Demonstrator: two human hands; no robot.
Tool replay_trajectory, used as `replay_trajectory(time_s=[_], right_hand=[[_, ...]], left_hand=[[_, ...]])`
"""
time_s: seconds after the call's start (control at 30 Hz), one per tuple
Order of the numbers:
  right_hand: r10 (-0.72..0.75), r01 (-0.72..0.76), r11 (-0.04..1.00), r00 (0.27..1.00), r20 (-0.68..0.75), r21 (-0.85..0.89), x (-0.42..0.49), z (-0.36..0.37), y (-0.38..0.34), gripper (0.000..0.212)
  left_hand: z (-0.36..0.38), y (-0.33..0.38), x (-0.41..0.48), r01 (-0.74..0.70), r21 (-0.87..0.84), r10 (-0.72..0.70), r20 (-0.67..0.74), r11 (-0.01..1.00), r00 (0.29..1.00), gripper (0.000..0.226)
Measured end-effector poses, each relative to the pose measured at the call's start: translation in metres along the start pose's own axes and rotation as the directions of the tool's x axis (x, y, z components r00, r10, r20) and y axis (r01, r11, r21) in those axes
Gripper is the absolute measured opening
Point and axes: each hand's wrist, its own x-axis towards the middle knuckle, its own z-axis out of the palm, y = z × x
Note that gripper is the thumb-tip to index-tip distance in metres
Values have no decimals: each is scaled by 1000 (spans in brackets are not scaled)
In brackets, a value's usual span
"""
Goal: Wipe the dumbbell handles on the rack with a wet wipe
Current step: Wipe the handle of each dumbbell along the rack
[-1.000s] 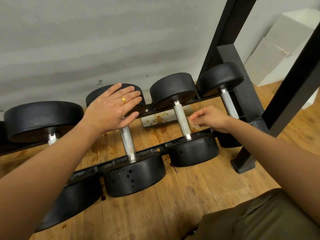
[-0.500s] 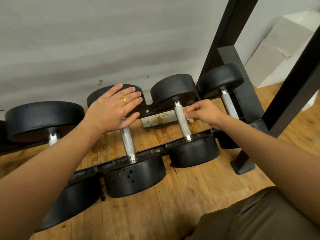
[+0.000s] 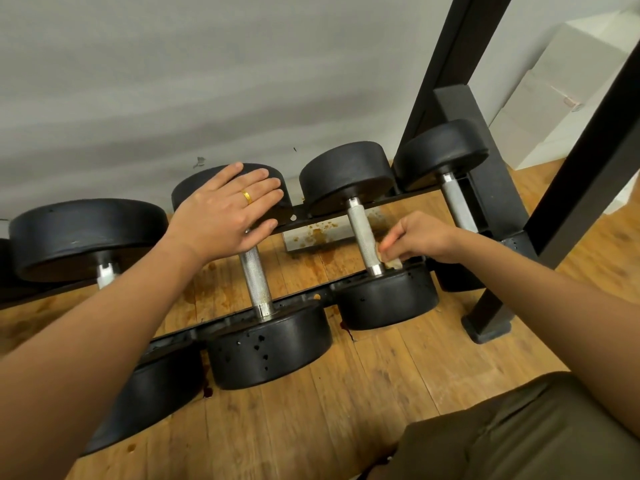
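Wipe: wet wipe [image 3: 389, 259] pressed against the near end of the third handle [image 3: 362, 233], just above its front head [image 3: 388, 299].
Right hand [image 3: 420, 239]: fingers curled, pinching the wipe.
Left hand [image 3: 225, 213]: flat, fingers straight, resting on the second dumbbell's rear head [image 3: 188, 190].
Around: rack rail [image 3: 301, 299], black post [image 3: 581, 181] to the right, stained wooden floor [image 3: 363, 382].
Change: the right hand has slid from the handle's far end to its near end; the left is unmoved.
Count: four dumbbells [image 3: 270, 348] with handles showing, one wipe.

You have four dumbbells on one rack [image 3: 322, 216]: the leftmost dumbbell [image 3: 86, 233], second dumbbell [image 3: 256, 278], third dumbbell [image 3: 360, 230] and rightmost dumbbell [image 3: 453, 202]. Two hands show, your left hand [image 3: 225, 216] and right hand [image 3: 419, 237], plus one wipe [image 3: 389, 261] and one ring [image 3: 246, 196].
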Motion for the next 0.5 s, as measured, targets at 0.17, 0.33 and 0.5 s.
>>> replay_trajectory(time_s=[0.17,0.33,0.5], right_hand=[[-48,51,998,994,-103,26,5,1,2,12],[16,-17,1000,1000,17,24,1,1,3,15],[22,-23,999,1000,9,46,2,-2,2,15]], left_hand=[[1,-1,0,-4,12,5,-27,1000,1000,50],[1,0,0,0,6,1,-28,1000,1000,50],[2,0,0,0,-1,0,-33,1000,999,50]])
